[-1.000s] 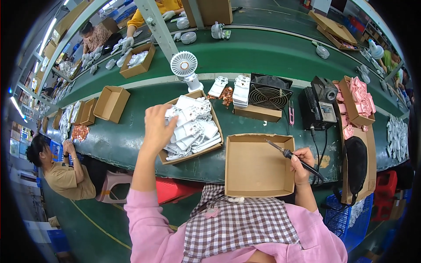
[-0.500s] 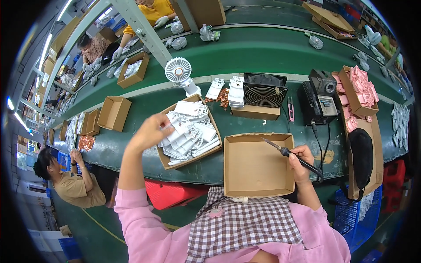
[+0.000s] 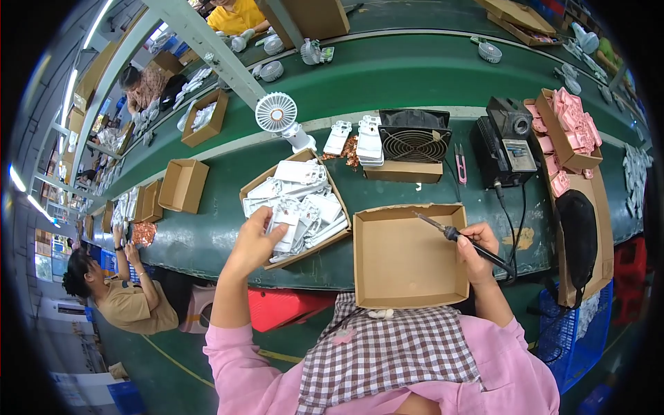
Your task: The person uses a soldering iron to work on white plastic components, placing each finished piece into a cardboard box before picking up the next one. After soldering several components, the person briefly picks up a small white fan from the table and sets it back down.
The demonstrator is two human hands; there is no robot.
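My right hand point(image 3: 477, 250) grips the dark handle of a soldering iron point(image 3: 451, 233), its metal tip pointing left over the cardboard tray point(image 3: 411, 280) in front of me. Nothing lies in that tray. At the near left edge of a cardboard box point(image 3: 344, 196), my left hand point(image 3: 253, 242) has its thumb and fingers closed on a white plastic part point(image 3: 285, 220). Beneath and beside it, many similar white plastic parts point(image 3: 304, 173) fill the box in a loose heap.
A small white fan point(image 3: 277, 114) stands behind the box. Further right are a black fan point(image 3: 415, 138), pink-handled tweezers point(image 3: 460, 164), a soldering station point(image 3: 508, 149) with its cable, and pink plastic parts point(image 3: 575, 124). A conveyor belt point(image 3: 387, 76) runs behind; a co-worker point(image 3: 131, 294) sits left.
My left hand has come down and nearer, to the box's near left side. The soldering iron has barely moved. The view has shifted slightly.
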